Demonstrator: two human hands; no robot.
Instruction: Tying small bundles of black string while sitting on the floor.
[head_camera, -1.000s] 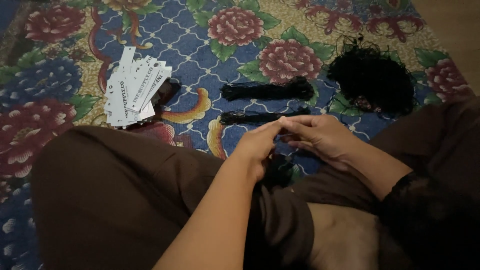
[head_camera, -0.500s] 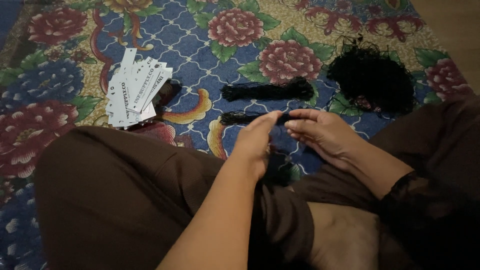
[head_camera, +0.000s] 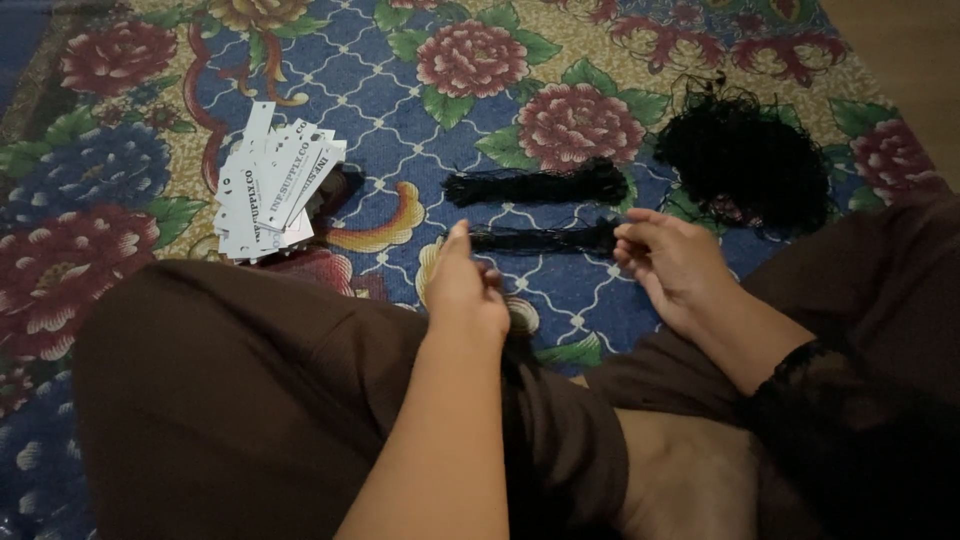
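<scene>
Now right hand (head_camera: 672, 268) fingers pinch black thread bundle (head_camera: 540, 238) end; left hand (head_camera: 466, 290) loosely curled, just beside.

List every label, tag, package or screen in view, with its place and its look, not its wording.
Tags: a fanned stack of long, narrow white card strips with dark print and small punched holes, lying on the flowered mat, up and to the left of the left hand.
No packages, signs or screens show.
</scene>
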